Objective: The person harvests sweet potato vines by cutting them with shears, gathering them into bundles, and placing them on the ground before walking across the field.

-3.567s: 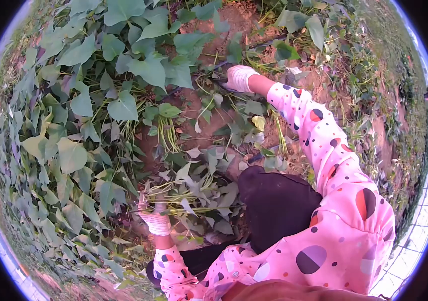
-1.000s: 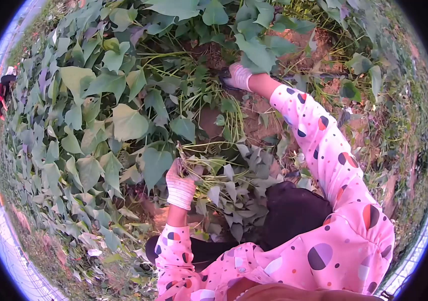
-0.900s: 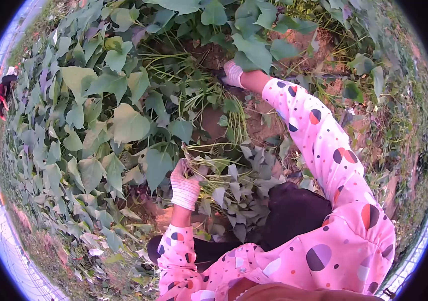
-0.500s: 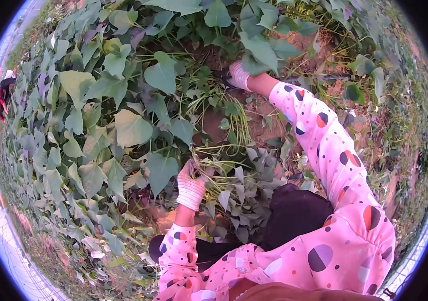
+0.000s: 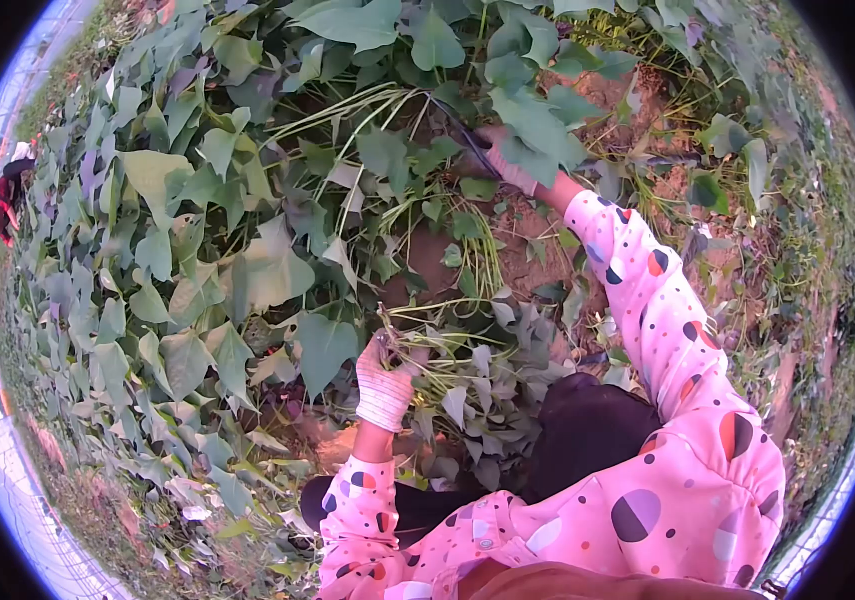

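Observation:
My left hand [image 5: 385, 387], in a pale knit glove, is closed round a bunch of cut-looking vine stems [image 5: 427, 350]. Their leaves [image 5: 492, 400] hang to the right, in front of my dark-trousered knee. Farther out, my right hand [image 5: 510, 163], gloved too, is closed on a dark, thin tool that looks like a sickle [image 5: 462, 125]. A large green leaf [image 5: 532, 125] covers part of that hand. The tool's far end reaches in among long pale stems [image 5: 347, 108] of the standing vines. Foliage hides some of the blade.
Dense leafy vines [image 5: 187, 270] cover the ground ahead and to the left. Brown soil [image 5: 527, 235] shows between loose stems near the middle. A dark strip [image 5: 647, 158] lies on the ground at right. Another person [image 5: 5, 195] in red and black is at the far left.
My right hand has moved slightly right, and the dark tool shows more. Stems and leaves ahead of it have shifted, some turned over. My left hand stays nearly still, holding its bunch.

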Action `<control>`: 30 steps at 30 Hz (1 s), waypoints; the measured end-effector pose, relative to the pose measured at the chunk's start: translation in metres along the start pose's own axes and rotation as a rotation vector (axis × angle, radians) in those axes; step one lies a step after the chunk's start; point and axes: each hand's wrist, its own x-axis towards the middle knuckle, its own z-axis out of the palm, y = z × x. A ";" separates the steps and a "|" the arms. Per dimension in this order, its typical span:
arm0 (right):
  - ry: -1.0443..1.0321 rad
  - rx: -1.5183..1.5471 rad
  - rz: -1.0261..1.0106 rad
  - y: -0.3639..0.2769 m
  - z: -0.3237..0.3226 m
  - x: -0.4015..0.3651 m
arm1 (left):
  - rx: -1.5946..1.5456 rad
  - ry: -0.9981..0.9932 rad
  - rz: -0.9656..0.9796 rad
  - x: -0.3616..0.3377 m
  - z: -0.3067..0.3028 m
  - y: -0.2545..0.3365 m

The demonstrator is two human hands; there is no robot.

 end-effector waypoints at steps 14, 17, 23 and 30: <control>0.566 0.682 0.056 -0.078 0.025 0.062 | 0.067 0.066 0.122 -0.010 -0.003 0.012; 0.616 1.614 0.185 -0.094 0.008 0.085 | -0.124 0.072 0.058 -0.013 -0.002 0.010; 0.545 1.260 -0.241 -0.171 -0.108 0.035 | -0.033 0.332 0.340 -0.029 -0.007 0.041; -0.369 0.675 -0.683 -0.280 -0.148 -0.120 | 0.200 0.567 0.571 -0.065 -0.052 0.016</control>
